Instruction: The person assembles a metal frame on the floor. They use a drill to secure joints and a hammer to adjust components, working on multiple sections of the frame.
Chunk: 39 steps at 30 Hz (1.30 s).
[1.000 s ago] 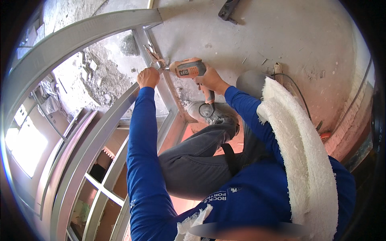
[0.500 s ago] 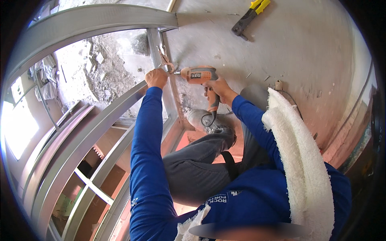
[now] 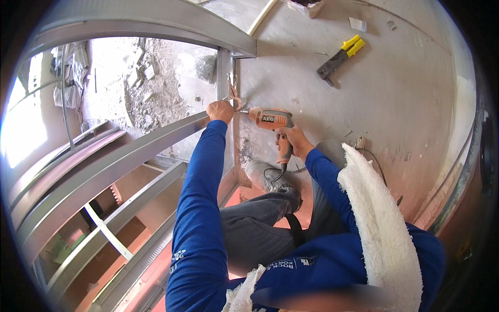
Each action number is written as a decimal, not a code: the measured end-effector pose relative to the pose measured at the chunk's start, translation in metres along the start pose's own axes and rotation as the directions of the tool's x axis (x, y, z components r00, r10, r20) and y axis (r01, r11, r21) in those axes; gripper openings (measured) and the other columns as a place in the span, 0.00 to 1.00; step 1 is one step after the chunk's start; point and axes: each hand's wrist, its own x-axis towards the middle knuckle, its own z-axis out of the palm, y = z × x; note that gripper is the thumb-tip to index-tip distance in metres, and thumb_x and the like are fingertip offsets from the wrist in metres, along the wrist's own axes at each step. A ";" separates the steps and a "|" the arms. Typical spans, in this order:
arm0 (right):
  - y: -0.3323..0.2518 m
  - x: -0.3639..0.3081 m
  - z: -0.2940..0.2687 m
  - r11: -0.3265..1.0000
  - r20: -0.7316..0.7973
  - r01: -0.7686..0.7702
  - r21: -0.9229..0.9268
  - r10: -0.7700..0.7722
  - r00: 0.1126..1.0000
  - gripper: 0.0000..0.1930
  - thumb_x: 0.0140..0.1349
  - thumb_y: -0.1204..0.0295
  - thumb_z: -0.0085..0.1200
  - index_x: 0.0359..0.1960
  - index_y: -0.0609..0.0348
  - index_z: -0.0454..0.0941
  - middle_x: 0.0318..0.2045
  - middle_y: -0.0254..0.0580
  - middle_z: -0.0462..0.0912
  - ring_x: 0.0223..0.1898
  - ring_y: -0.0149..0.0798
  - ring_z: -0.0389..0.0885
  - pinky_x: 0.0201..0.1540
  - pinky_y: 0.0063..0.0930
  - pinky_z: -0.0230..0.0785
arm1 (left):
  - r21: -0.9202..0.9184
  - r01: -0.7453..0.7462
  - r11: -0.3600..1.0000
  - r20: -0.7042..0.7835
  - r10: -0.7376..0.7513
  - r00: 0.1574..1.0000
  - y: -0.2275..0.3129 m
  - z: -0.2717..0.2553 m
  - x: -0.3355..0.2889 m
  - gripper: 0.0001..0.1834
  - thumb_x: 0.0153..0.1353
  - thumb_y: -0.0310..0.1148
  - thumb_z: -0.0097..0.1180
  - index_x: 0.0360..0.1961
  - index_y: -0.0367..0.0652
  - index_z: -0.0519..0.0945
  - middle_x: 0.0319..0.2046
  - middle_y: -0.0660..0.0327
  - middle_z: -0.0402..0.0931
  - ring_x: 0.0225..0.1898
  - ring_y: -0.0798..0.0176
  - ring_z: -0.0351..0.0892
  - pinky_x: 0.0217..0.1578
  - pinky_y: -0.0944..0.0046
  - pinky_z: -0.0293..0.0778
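My right hand [image 3: 294,139] is wrapped round the handle of an orange and grey corded power drill [image 3: 271,118]. The drill lies level, its tip pointing left at the metal frame, right beside a locking clamp [image 3: 234,94]. My left hand [image 3: 220,111] is closed round the end of a galvanised metal stud [image 3: 156,140], where it meets the upright track [image 3: 224,73]. The clamp grips the frame just past my left knuckles. Whether the tip touches the metal is too small to tell.
A hand tool with yellow grips, like a hand riveter [image 3: 340,60], lies on the floor at the far right. Curved-looking metal studs [image 3: 93,231] fill the left side. Rubble [image 3: 140,78] lies beyond the frame. The drill's cord [image 3: 275,174] hangs by my shoe [image 3: 265,177].
The whole view has shifted, so the frame, drill and floor tool sit further right and lower. Both hands keep their holds, and the drill stays against the same spot by the clamp.
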 end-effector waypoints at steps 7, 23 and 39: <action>0.007 0.002 -0.002 1.000 0.008 -0.007 -0.022 0.007 1.000 0.12 0.58 0.74 0.61 0.43 0.61 0.75 0.26 0.40 0.78 0.23 0.39 0.80 0.22 0.37 0.78 | 0.023 0.028 0.999 -0.004 -0.028 1.000 0.005 0.007 0.005 0.13 0.60 0.37 0.53 0.35 0.50 0.90 0.36 0.56 0.88 0.39 0.54 0.89 0.30 0.48 0.80; -0.061 -0.024 -0.062 0.996 -0.085 0.083 -0.036 -0.086 0.993 0.20 0.59 0.67 0.63 0.53 0.60 0.77 0.39 0.45 0.85 0.33 0.42 0.85 0.34 0.40 0.79 | -0.515 0.147 0.844 -0.109 -0.234 0.966 0.009 0.004 0.035 0.16 0.62 0.41 0.53 0.41 0.41 0.85 0.42 0.46 0.84 0.47 0.42 0.84 0.42 0.43 0.78; -0.140 -0.004 -0.073 0.349 -0.422 -0.237 -0.907 -0.778 0.467 0.38 0.63 0.40 0.55 0.38 0.77 0.80 0.39 0.73 0.82 0.44 0.68 0.82 0.48 0.52 0.73 | -0.736 -0.234 0.635 -0.244 0.073 0.967 0.039 -0.078 -0.011 0.20 0.60 0.39 0.62 0.47 0.36 0.81 0.41 0.41 0.83 0.46 0.38 0.82 0.50 0.47 0.76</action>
